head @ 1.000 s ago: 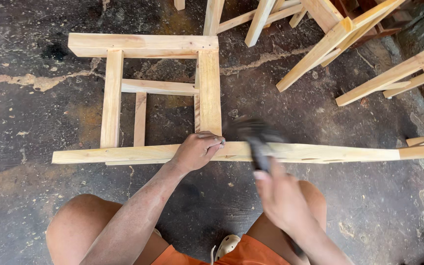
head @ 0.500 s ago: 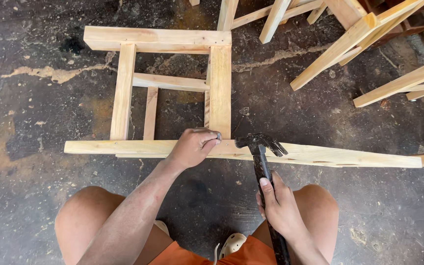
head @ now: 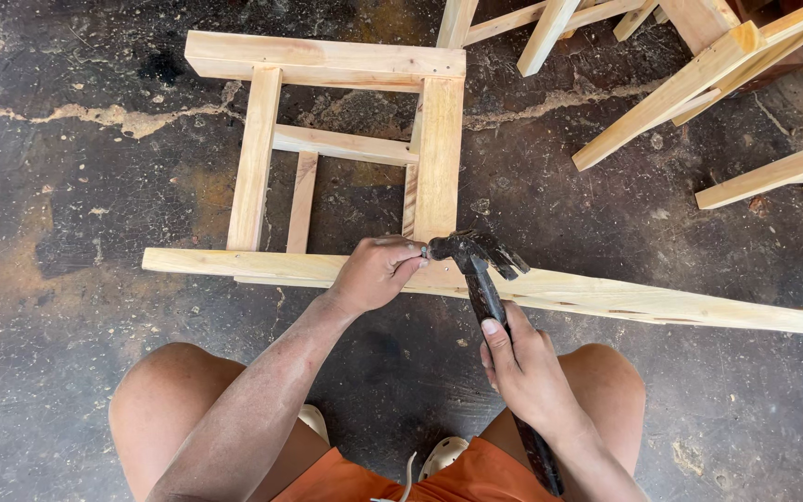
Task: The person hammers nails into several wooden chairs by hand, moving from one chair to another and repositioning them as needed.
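Right hand (head: 527,367) fingers clamp a dark claw hammer (head: 476,265); left hand (head: 375,272) fingers pinch together on a pale, rough plank (head: 652,302) — cracked concrete floor (head: 67,325).

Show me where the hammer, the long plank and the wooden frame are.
hammer (head: 487,296): head view, on the dark handle just above the right hand.
long plank (head: 662,302): head view, on its bare top face right of the hammer.
wooden frame (head: 327,59): head view, on its far crossbar.

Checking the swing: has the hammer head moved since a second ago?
Yes. The hammer has come down and left toward the long wooden rail; its head now sits beside the left hand fingertips.
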